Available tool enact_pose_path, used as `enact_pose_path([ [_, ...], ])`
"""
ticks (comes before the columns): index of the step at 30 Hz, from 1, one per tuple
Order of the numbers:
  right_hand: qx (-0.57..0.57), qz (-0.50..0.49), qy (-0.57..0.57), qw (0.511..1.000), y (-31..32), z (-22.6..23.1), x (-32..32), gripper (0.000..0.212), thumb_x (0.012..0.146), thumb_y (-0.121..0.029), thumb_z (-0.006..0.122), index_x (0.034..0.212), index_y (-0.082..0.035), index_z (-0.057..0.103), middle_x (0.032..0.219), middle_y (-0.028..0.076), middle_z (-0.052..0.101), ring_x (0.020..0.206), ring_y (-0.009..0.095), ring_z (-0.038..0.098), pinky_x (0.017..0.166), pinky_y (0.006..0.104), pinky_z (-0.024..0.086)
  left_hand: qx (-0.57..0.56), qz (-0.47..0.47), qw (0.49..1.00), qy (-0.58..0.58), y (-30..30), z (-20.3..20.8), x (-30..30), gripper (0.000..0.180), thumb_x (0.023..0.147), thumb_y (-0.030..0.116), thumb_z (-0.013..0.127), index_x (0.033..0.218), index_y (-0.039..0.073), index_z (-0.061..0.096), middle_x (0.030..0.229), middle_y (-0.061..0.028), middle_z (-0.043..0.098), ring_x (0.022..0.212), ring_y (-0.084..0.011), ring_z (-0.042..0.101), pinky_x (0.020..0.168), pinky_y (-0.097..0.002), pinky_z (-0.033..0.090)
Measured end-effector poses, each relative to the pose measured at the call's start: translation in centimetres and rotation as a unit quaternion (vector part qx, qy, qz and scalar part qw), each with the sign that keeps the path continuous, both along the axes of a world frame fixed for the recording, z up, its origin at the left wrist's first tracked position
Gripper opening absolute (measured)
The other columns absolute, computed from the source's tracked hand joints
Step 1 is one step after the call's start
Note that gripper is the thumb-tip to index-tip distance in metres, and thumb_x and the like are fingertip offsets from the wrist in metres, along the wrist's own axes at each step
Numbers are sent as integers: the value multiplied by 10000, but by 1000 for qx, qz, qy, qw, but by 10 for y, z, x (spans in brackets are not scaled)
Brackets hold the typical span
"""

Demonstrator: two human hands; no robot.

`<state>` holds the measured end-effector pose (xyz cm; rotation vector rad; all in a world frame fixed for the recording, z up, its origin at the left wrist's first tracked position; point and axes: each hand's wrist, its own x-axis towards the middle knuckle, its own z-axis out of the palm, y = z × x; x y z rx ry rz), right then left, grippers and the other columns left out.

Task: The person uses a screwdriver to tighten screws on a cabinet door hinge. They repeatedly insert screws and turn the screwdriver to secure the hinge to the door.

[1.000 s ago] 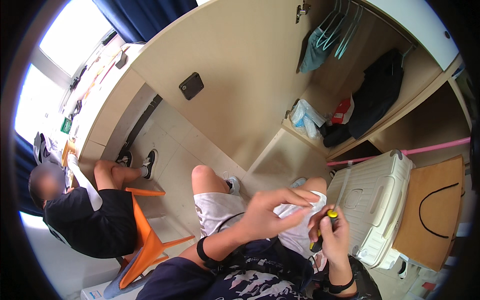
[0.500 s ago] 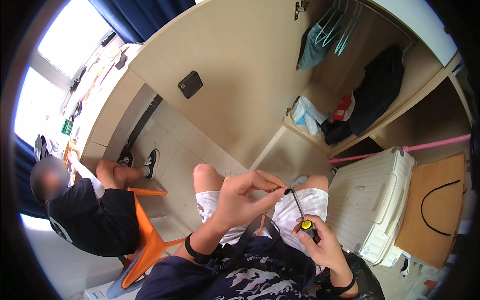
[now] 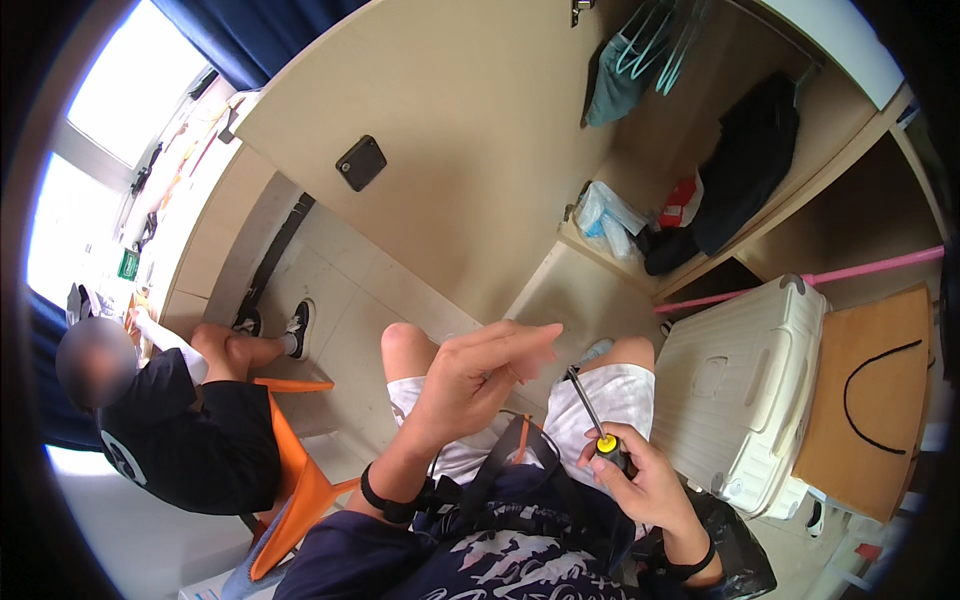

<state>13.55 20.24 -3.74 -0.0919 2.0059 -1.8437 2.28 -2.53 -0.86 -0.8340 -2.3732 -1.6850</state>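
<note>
Screwdriver (image 3: 598, 427), black-handled with a yellow collar, sits in the person's right hand (image 3: 645, 478), just left of the white suitcase (image 3: 735, 385). That hand is curled around the handle, thumb laid along it, while the bare metal shaft slants up and away from the suitcase over the person's pale shorts (image 3: 618, 393).

Farther left of the suitcase, the left hand (image 3: 480, 378) is raised apart from the shaft. Its fingers are held out straight and close together, pointing toward the suitcase side; the thumb area is blurred, so whether anything is pinched there cannot be told. Black wristbands (image 3: 392, 505) circle both wrists.

Right beside the suitcase, on its right, stands a brown paper bag (image 3: 875, 390) with a black cord handle. A pink pole (image 3: 875, 263) runs behind the suitcase's top edge. Beyond the suitcase, a wardrobe compartment holds a dark garment (image 3: 750, 165), teal hangers (image 3: 668, 65), a red item (image 3: 681, 201) and a plastic-wrapped bundle (image 3: 608, 222). Up and left of the suitcase spreads a wooden door (image 3: 460, 140) bearing a black box (image 3: 361, 163). Well to its left, another person (image 3: 190, 435) sits on an orange chair (image 3: 298, 475) at a long surface (image 3: 222, 225).
</note>
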Motion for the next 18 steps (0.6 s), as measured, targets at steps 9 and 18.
enact_pose_path([
  [9, 94, 22, 85, 992, 2, 11, -8, 314, 945, -121, 613, 1228, -28, 515, 964, 125, 718, 862, 313, 699, 765, 342, 520, -8, -17, 1000, -23, -4, -1, 3, 129, 806, -84, 682, 921, -29, 697, 770, -112, 711, 626, -162, 685, 550, -245, 507],
  [18, 117, 13, 86, 989, 4, 15, -8, 324, 937, -118, 620, 1234, -34, 519, 951, 137, 716, 872, 333, 698, 765, 363, 525, 7, -5, 1000, -9, 2, -1, 3, 127, 776, -48, 717, 876, 31, 723, 785, -62, 689, 591, -141, 630, 530, -238, 433],
])
